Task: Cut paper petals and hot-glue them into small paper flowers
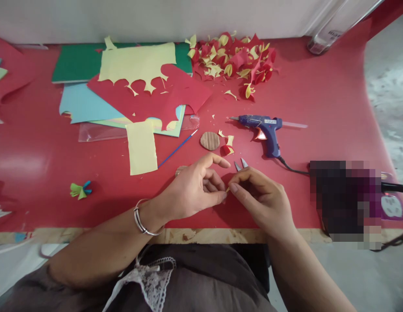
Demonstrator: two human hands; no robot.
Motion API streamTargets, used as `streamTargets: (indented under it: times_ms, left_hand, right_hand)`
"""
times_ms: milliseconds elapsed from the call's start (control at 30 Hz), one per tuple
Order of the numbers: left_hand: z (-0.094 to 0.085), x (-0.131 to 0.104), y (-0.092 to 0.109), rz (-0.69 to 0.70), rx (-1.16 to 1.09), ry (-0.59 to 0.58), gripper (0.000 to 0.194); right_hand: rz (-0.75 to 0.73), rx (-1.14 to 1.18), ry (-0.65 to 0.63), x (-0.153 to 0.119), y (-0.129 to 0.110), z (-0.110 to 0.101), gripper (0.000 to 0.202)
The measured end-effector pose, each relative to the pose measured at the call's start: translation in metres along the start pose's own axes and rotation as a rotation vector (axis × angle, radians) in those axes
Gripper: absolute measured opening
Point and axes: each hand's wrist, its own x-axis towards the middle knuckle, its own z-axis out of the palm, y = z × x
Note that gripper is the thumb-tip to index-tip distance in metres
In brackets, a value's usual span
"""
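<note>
A tiny yellow piece of paper (227,190) shows between my fingertips, low over the red table. My right hand (264,193) pinches it with thumb and index finger. From the other side, my left hand (196,186) meets it with the thumb and curled fingers, its index finger lifted away. Most of the piece is hidden by my fingers. The metal tips of scissors (241,164) poke out just beyond my right hand, which covers the rest of them. A round corrugated cardboard disc (209,141) lies past my left hand; another cardboard piece (180,170) is partly covered by that hand.
A blue glue gun (263,130) lies at right, its cord running to a blurred-out area. Red and yellow paper petals (234,60) are heaped at the back. Cut paper sheets (139,60), a blue brush (177,148) and a green-blue paper flower (80,190) lie at left.
</note>
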Motion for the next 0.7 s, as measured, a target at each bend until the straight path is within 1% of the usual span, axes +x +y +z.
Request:
streamTargets:
  times_ms: [133, 267, 367, 500, 700]
  left_hand:
    - [0.0001, 0.0000, -0.0010, 0.005, 0.029, -0.001, 0.046]
    - [-0.0008, 0.0006, 0.0002, 0.023, 0.059, 0.026, 0.042]
    - [-0.0012, 0.0010, 0.0009, 0.014, 0.044, 0.043, 0.043]
    - [-0.0017, 0.0012, -0.0003, -0.006, 0.015, 0.058, 0.046]
    - [-0.0034, 0.0030, -0.0037, -0.030, -0.070, 0.031, 0.050]
  right_hand:
    - [0.004, -0.006, 0.013, -0.0006, -0.0009, -0.0002, 0.016]
    - [0.005, -0.002, 0.023, -0.0011, -0.0011, -0.0004, 0.017]
    - [0.005, -0.009, 0.048, -0.0019, -0.0002, -0.0008, 0.017]
    - [0.000, -0.012, 0.041, -0.0033, 0.0015, -0.0013, 0.011]
    - [-0.033, -0.035, 0.014, -0.0033, 0.0009, -0.0005, 0.007]
